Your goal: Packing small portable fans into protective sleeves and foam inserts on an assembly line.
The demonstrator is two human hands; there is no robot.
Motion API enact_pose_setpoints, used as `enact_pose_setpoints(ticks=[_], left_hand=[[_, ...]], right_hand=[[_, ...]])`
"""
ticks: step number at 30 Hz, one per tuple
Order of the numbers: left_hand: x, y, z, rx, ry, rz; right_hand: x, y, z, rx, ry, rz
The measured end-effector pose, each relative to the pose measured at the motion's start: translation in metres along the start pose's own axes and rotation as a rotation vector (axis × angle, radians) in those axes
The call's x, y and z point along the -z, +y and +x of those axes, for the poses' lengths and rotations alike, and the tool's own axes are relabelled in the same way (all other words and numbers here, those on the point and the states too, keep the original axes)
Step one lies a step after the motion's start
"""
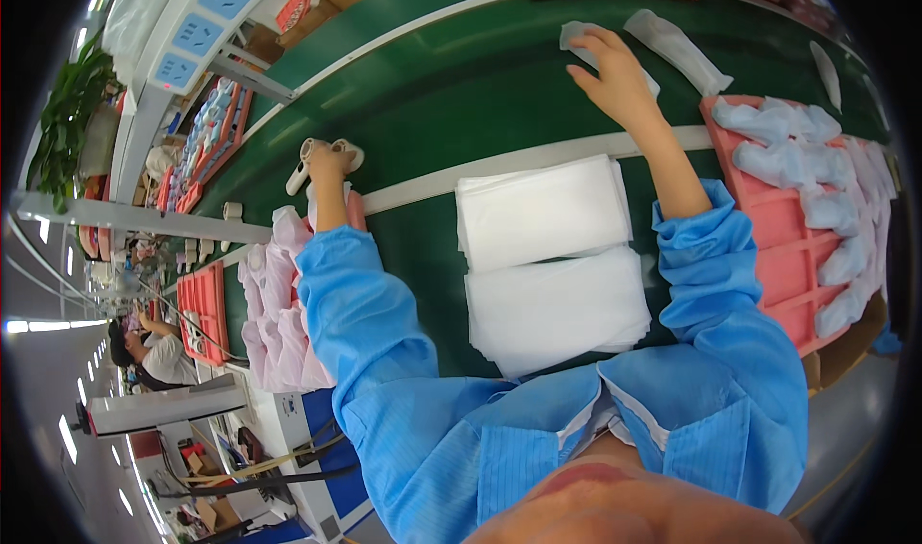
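Note:
My left hand (pixel 329 163), reaching out over the green work surface (pixel 451 93), is closed around white plastic pieces (pixel 303 160) with rounded, ring-like ends. Their exact kind does not show. On the far right, my right hand (pixel 617 81) has its thumb and fingers spread above a translucent white wrapper (pixel 574 35). It partly covers that wrapper, and whether they touch is unclear. Beside it lies a white wrapped long piece (pixel 678 52). Between my forearms sit two stacks of thin white sheets, a farther stack (pixel 543 208) and a nearer stack (pixel 557 304).
Right of me, a pink compartment tray (pixel 783 227) carries pale wrapped pieces. Pink-wrapped pieces (pixel 279 304) are piled by my left sleeve. A metal post (pixel 144 216) and a socket panel (pixel 197 35) stand at left. Another person (pixel 158 352) works farther left.

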State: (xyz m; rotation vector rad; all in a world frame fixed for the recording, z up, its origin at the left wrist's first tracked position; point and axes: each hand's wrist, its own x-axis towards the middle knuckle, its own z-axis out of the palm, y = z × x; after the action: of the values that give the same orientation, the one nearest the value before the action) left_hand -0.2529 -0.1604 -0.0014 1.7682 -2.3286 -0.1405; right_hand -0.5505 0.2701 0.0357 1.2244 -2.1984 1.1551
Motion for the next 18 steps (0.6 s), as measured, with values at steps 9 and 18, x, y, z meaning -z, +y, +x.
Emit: enact_pose_setpoints(ticks=[9,18], left_hand=[[0.034,0.191,-0.203,-0.531,-0.585,-1.093],[-0.027,0.214,-0.296,-0.6,-0.258,-1.174]], right_hand=[[-0.037,-0.033,-0.029,0.085,-0.174,0.266],[0.01,-0.021,-0.001,-0.057,-0.143,0.303]])
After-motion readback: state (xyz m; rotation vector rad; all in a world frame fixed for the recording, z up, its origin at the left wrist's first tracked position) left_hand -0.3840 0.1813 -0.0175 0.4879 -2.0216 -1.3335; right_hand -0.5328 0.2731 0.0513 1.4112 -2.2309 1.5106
